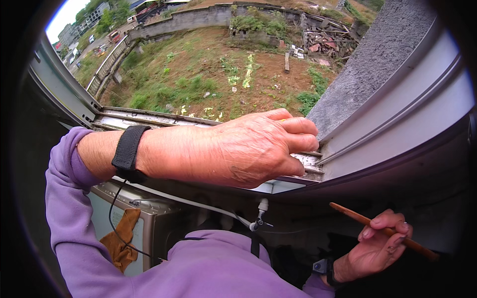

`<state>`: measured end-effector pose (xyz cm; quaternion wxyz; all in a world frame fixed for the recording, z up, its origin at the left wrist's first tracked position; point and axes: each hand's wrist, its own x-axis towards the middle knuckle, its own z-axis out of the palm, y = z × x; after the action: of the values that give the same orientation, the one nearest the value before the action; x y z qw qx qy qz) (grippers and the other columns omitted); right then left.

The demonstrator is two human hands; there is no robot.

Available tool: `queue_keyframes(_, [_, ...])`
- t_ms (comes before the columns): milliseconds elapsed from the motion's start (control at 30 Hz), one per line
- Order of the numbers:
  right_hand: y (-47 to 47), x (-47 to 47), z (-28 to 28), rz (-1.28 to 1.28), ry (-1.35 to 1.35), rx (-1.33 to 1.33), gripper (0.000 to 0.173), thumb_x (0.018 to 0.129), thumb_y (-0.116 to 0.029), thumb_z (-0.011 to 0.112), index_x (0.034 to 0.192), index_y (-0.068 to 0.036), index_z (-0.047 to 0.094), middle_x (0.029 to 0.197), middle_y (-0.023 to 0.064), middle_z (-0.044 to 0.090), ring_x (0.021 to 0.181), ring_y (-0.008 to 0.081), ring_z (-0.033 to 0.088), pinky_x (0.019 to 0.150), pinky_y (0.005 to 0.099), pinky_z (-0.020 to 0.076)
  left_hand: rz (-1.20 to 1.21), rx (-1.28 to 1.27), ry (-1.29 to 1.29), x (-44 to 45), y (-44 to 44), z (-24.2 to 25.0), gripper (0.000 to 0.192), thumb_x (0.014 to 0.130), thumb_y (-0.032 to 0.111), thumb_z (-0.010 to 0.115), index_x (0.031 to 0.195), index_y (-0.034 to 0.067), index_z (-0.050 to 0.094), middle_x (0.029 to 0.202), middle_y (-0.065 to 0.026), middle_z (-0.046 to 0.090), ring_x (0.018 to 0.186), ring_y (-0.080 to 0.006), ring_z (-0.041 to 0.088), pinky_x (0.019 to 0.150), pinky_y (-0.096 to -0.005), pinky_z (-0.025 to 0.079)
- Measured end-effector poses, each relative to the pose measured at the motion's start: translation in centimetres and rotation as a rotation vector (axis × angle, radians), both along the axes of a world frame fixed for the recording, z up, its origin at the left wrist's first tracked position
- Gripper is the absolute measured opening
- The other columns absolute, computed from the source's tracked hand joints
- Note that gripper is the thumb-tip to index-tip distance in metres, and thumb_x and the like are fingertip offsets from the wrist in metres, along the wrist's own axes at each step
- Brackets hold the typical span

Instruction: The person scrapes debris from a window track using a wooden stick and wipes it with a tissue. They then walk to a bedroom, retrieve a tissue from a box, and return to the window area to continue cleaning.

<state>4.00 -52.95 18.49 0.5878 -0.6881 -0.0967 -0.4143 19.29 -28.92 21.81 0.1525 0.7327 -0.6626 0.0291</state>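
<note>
My left hand (268, 149) reaches across the lower track of a sliding window (126, 121), near its right corner. Its fingers are bent down over the track; a small yellow bit shows between them, and what they hold, if anything, is hidden. Dirt lies in the track grooves (311, 160). Down at the right, my right hand (387, 238) holds a slim brown wooden stick (350, 213) between fingers and thumb, tilted, its tip towards the window frame and apart from it. Black straps circle both wrists, the right one carrying a small grey device (320, 266).
Below the sill, at left, stands a washing machine (145, 223) with a brown cloth (121, 242) on it. A white pipe with a valve (259, 223) runs below the sill. A dark cable hangs from my left wrist. White window frame (395, 100) rises at right; outside is a weedy yard.
</note>
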Motion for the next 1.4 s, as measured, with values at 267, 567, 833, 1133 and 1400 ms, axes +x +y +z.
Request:
queue_keyframes(267, [-0.1,-0.3,-0.2,-0.016,0.014,0.023,0.031,0.101,-0.031,0.038,0.101,-0.002,0.050,0.076,0.0072,0.049,0.056,0.0069,0.040,0.041,0.0143,0.0315,0.004,0.123,-0.093,0.0,1.0,-1.0,0.041,0.072,0.014,0.060,0.113,0.011,0.061,0.141,-0.0169,0.041,0.135,-0.0331,0.032,0.105,-0.0492,0.031])
queue_keyframes(567, [0.6,-0.2,0.1,-0.001,0.020,0.039,0.032,0.101,-0.031,0.038,0.099,-0.002,0.051,0.076,0.0065,0.047,0.056,0.0069,0.041,0.041,0.0143,0.0323,0.134,0.096,-0.052,-0.6,5.4,-2.1,0.049,0.074,0.005,0.058,0.121,0.020,0.059,0.142,-0.0106,0.041,0.136,-0.0290,0.033,0.105,-0.0493,0.029])
queue_keyframes(833, [2.0,0.8,0.4,0.134,0.035,-0.032,0.031,0.101,-0.032,0.038,0.101,-0.002,0.049,0.077,0.0114,0.053,0.056,0.0081,0.042,0.041,0.0158,0.0337,0.266,0.087,-0.041,-1.6,8.8,-2.2,0.047,0.076,-0.001,0.059,0.116,0.025,0.061,0.136,-0.0072,0.047,0.132,-0.0284,0.039,0.103,-0.0481,0.031])
queue_keyframes(1133, [5.9,4.1,1.5,0.328,0.069,-0.203,0.040,0.101,-0.038,0.037,0.113,-0.004,0.055,0.090,0.0187,0.058,0.061,0.0130,0.048,0.050,0.0221,0.0403,0.473,-0.153,0.038,-2.6,11.8,0.0,0.030,0.080,0.004,0.062,0.107,0.016,0.065,0.119,-0.0069,0.054,0.124,-0.0279,0.044,0.099,-0.0435,0.034])
queue_keyframes(1400, [7.9,6.3,1.3,0.559,0.183,-0.020,0.018,0.095,-0.011,0.054,0.107,0.002,0.057,0.097,0.0181,0.058,0.069,0.0177,0.060,0.061,0.0262,0.0511,0.695,-0.191,0.067,-6.2,14.4,-1.8,0.018,0.080,0.016,0.067,0.097,0.011,0.065,0.123,-0.0099,0.053,0.129,-0.0319,0.039,0.101,-0.0437,0.030])
